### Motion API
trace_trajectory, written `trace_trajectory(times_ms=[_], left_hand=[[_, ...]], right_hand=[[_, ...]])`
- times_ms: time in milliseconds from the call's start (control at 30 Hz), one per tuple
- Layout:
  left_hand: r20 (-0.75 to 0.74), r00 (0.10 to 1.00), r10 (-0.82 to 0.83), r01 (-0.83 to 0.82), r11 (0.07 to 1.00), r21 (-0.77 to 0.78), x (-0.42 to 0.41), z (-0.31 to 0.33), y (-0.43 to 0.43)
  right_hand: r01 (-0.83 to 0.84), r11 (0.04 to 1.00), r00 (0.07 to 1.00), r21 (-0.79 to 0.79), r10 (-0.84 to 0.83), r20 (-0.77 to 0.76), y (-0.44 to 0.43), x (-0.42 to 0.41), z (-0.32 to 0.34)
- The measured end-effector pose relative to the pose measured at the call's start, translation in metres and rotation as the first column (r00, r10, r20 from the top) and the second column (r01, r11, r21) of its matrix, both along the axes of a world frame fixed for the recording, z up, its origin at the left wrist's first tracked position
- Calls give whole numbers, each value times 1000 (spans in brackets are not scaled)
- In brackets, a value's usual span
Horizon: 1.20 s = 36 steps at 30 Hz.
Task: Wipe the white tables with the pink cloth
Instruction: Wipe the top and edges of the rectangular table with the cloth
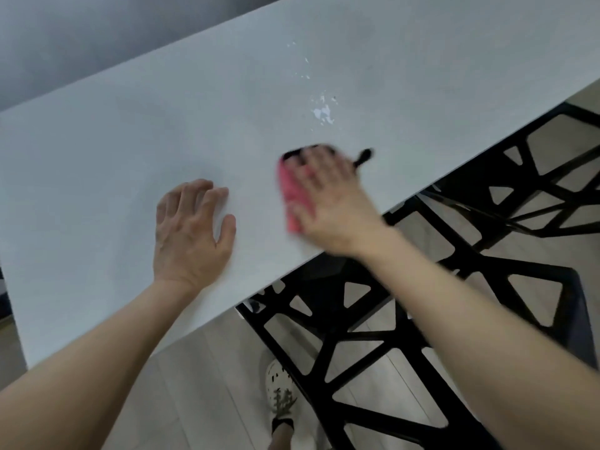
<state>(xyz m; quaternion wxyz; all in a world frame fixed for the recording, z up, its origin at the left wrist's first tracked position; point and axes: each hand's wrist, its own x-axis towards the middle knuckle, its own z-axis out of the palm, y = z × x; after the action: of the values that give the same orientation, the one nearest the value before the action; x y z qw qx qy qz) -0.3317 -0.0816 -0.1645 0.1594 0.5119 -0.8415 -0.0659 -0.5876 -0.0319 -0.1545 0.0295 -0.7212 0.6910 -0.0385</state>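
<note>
Nearest us, below the table's (97, 157) near edge, were black chair frames (357, 336) and one white shoe (282, 394). On the table our left hand (191, 228) lay flat, fingers straight and a bit apart, holding nothing. Just beside it our right hand (331, 203) pressed the pink cloth (292, 193) down, fingers spread on top as far as the blur showed. The cloth looked soft and floppy, so we'd guess palm pressure over its middle beats pinching. Further across the table were white flecks (323, 113). Something dark (365, 155) poked out past the fingers, and we couldn't make it out.

The white table (97, 141) bears a pink cloth (292, 193) near its edge, white flecks (323, 113) just beyond.
</note>
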Motion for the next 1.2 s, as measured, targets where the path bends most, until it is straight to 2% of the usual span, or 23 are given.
trace_trajectory(times_ms=[67, 133, 167, 200, 267, 333, 400, 433, 500, 567, 633, 667, 700, 767, 833, 867, 900, 933, 1000, 1100, 1133, 1167, 1200], left_hand=[[9, 1000, -2, 2, 1000, 4, 0, 2, 0], [17, 1000, 3, -3, 1000, 6, 0, 3, 1], [18, 1000, 7, -7, 1000, 6, 0, 3, 0], [17, 1000, 14, -14, 1000, 9, 0, 3, 0], [10, 1000, 14, -15, 1000, 7, 0, 2, 0], [3, 1000, 6, -6, 1000, -15, 0, 1, 1], [7, 1000, 1, -1, 1000, -19, 0, 0, 0], [14, 1000, 1, -1, 1000, -12, 0, 0, 0], [27, 1000, 2, -2, 1000, -2, 1, 1, 1], [30, 999, -9, 9, 1000, -3, 1, 3, 1], [20, 1000, -9, 10, 1000, -13, 0, 4, 1], [16, 1000, -8, 8, 1000, -25, -1, 3, 2], [15, 1000, -6, 7, 999, -37, -2, 2, 2], [12, 1000, -8, 9, 999, -50, -2, 0, 4], [7, 1000, -18, 18, 999, -48, -1, 0, 4], [6, 1000, -19, 19, 999, -39, -1, 1, 4], [7, 1000, -21, 22, 999, -24, 0, 2, 4], [10, 1000, -28, 28, 1000, -11, 1, 4, 4], [11, 999, -38, 38, 999, 3, 2, 7, 3], [-56, 998, 35, -35, 999, -2, -9, 14, -24], [-79, 995, 66, -67, 998, -7, -18, 17, -39], [-91, 992, 83, -85, 996, -14, -30, 19, -55], [-94, 992, 79, -82, 996, -27, -43, 19, -73]], right_hand=[[-218, 973, 976, 82, 215, 47, 18, 44, 8], [-365, 923, 931, 119, 358, 75, 18, 31, 7], [-380, 917, 924, 120, 371, 90, 7, 7, 9], [-332, 937, 941, 109, 321, 108, -10, -24, 11], [-43, 992, 995, 115, 32, 92, -42, -94, 16], [289, 942, 956, 168, -293, 0, -58, -138, 18], [393, 911, 919, 124, -395, -11, -63, -119, 15], [341, 935, 940, 93, -341, -12, -59, -91, 12], [44, 995, 999, 86, -43, -12, -34, -18, 10], [-296, 947, 955, 126, 297, 5, -2, 32, 9], [-437, 894, 899, 101, 433, 59, -5, 20, 8], [-406, 912, 912, 67, 398, 98, -21, -3, 6], [-304, 952, 946, 32, 298, 124, -43, -33, 6], [69, 997, 992, 41, -74, 107, -84, -98, 11], [377, 917, 924, 129, -382, 13, -107, -134, 12], [443, 888, 896, 123, -445, -16, -112, -133, 10], [436, 893, 899, 109, -438, -13, -113, -121, 9], [372, 923, 928, 97, -373, -3, -108, -103, 10], [107, 992, 994, 73, -110, 29, -84, -56, 12], [-310, 949, 951, 52, 310, 13, -44, -13, 3], [-380, 923, 925, 64, 380, 16, -45, -20, 1], [-382, 923, 924, 54, 381, 33, -56, -37, -3], [-304, 953, 951, 11, 303, 54, -76, -61, -5]])
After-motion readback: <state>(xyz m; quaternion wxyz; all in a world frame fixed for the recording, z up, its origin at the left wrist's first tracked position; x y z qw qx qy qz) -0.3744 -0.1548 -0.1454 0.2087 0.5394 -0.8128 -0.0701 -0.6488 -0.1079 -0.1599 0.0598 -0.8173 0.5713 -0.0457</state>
